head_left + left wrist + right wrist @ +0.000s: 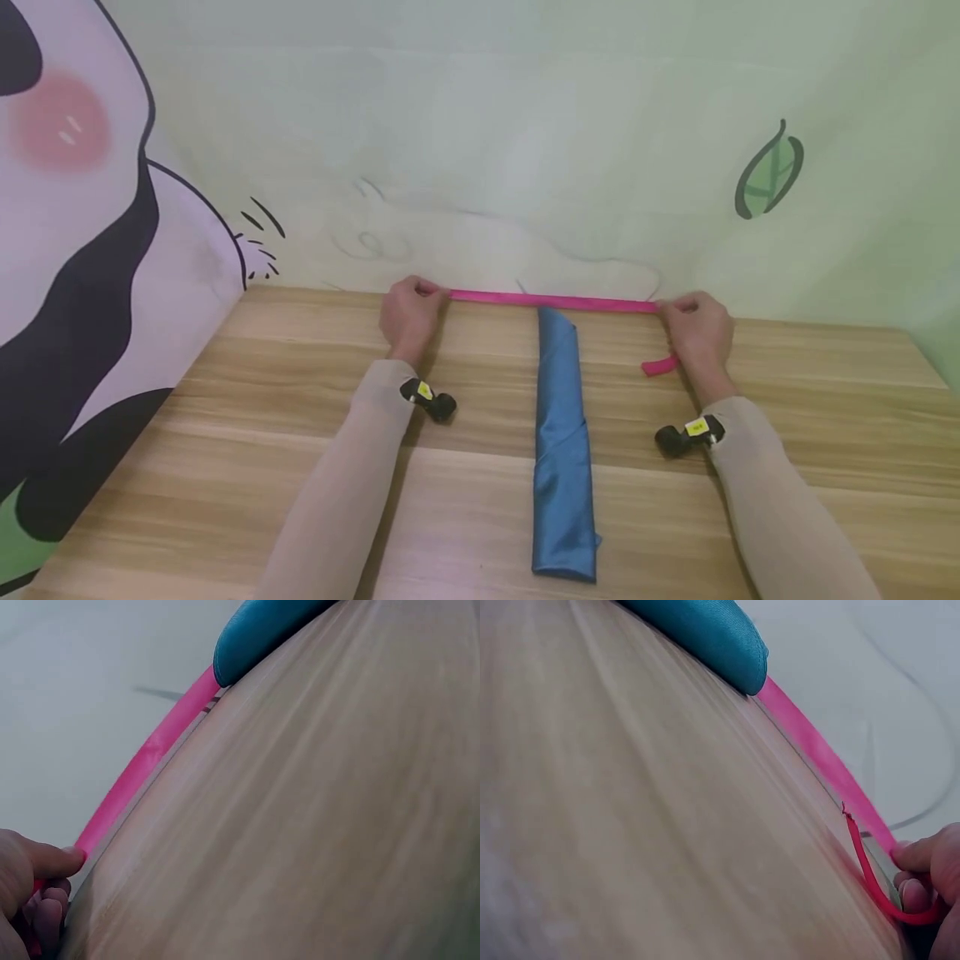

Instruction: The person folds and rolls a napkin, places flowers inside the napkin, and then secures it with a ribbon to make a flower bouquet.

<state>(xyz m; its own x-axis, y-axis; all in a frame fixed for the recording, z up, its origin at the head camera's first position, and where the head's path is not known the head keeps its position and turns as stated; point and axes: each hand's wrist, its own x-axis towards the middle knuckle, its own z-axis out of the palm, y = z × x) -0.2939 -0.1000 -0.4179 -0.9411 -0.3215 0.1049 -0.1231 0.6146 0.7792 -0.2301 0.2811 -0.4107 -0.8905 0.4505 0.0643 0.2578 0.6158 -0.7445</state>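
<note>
A pink ribbon [555, 301] is stretched straight between both hands along the far edge of the table. My left hand [410, 315] pinches its left part between thumb and fingers; the left wrist view shows the thumb pressed on the ribbon [142, 761]. With thumb and fingers, my right hand [699, 332] pinches the other side, and a loose pink tail curls below that hand, seen in the right wrist view. Between the arms lies a long, folded piece of shiny blue cloth [561, 467], its narrow far end close to the ribbon's middle.
The wooden table [225, 467] meets a pale green wall covering [525, 125] at its far edge. A panda drawing [97, 250] fills the left side, and a leaf drawing [770, 173] is on the right. Small black cameras sit on both wrists.
</note>
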